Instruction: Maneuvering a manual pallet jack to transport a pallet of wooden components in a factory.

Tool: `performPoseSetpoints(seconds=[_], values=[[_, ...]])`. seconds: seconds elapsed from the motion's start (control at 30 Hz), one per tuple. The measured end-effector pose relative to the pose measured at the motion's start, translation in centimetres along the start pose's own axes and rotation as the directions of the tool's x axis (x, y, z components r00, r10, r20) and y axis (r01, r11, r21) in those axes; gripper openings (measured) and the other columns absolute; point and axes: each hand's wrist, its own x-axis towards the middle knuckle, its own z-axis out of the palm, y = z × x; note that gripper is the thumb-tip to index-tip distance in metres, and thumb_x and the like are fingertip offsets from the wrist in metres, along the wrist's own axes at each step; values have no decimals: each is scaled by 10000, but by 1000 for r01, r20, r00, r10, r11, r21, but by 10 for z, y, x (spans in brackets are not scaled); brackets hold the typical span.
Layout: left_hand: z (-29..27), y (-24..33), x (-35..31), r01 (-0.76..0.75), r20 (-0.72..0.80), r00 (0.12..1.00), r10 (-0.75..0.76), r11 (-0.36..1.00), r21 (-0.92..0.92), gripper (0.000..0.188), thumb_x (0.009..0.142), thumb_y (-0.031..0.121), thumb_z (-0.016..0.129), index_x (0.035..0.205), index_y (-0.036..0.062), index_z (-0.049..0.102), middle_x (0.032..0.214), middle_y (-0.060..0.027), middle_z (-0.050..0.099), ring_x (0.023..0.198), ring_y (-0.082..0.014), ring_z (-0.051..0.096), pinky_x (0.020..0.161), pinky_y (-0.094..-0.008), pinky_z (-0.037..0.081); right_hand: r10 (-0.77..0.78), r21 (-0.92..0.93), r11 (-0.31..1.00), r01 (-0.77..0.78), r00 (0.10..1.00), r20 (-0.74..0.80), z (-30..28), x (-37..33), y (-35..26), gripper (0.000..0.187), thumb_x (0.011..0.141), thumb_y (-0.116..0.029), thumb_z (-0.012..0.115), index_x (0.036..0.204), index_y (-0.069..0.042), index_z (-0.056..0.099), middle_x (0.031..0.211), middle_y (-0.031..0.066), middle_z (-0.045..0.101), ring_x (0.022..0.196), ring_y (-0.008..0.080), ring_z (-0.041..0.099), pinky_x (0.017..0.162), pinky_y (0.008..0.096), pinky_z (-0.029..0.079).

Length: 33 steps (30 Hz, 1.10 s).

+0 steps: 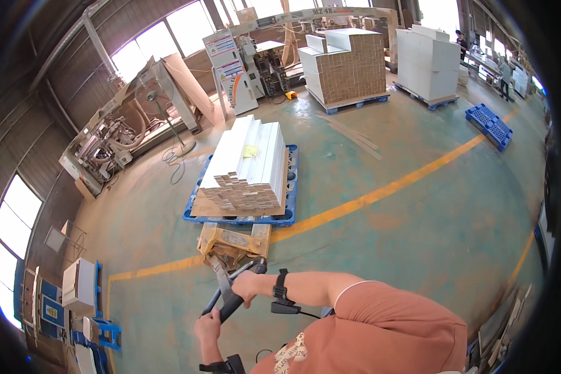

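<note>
My left hand (pixel 208 326) is closed round the lower left end of a pallet jack's black handle (pixel 232 304). Farther up the same handle, my right hand (pixel 245 285) grips it near the lever side. The yellow, worn body of the pallet jack (pixel 235 240) stands just ahead, against the near edge of a blue plastic pallet (pixel 291 187). On that pallet, over a brown cardboard sheet, lies a stepped stack of long white boards (pixel 249 165) with a yellow paper note (pixel 250 151) on top. Its forks are hidden under the load.
A yellow floor line (pixel 380 194) passes by the jack. Beyond stand a brown-and-white panel stack (pixel 352 68), a white stack (pixel 427 65) and machines (pixel 234 75). A bare blue pallet (pixel 489 126) lies right. People (pixel 505 78) are far off. Scrap boards (pixel 502 324) lie at lower right.
</note>
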Motion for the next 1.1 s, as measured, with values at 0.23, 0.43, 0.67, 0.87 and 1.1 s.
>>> performPoseSetpoints(seconds=[0.23, 0.43, 0.67, 0.87, 1.1], values=[[61, 107, -34, 126, 50, 991, -125, 992, -8, 591, 869, 534, 330, 852, 78, 707, 840, -211, 647, 847, -372, 614, 801, -443, 463, 12, -58, 998, -8, 998, 62, 33, -56, 79, 271, 525, -274, 748, 708, -84, 685, 709, 116, 653, 723, 293, 639, 646, 399, 512], [87, 174, -34, 214, 23, 977, -213, 976, -33, 609, 885, 525, 290, 871, 76, 703, 819, -198, 650, 830, -365, 619, 785, -441, 464, -65, -91, 993, 75, 992, 110, 25, -74, 145, 265, 538, -270, 742, 738, -107, 683, 709, 94, 653, 722, 281, 641, 641, 397, 513], [98, 221, -29, 258, 193, 954, -230, 957, -135, 614, 879, 555, 306, 870, 73, 686, 787, -196, 646, 815, -367, 616, 776, -439, 460, -172, -127, 973, 195, 969, 176, 10, -94, 196, 258, 571, -303, 725, 748, -121, 680, 717, 92, 654, 726, 281, 642, 636, 400, 509], [82, 236, -48, 285, 284, 936, -207, 920, -269, 589, 863, 572, 356, 839, 82, 681, 739, -164, 648, 770, -338, 623, 728, -415, 469, -185, -94, 974, 207, 961, 207, 9, -109, 205, 285, 598, -327, 705, 774, -106, 664, 728, 109, 649, 735, 288, 641, 637, 398, 507], [69, 286, -73, 350, 45, 937, -347, 926, -140, 597, 844, 574, 377, 780, 71, 692, 747, -189, 638, 765, -348, 617, 728, -422, 464, -242, -54, 966, 252, 959, 146, -25, -151, 208, 280, 579, -301, 704, 743, -76, 681, 739, 131, 654, 734, 304, 641, 678, 382, 514]])
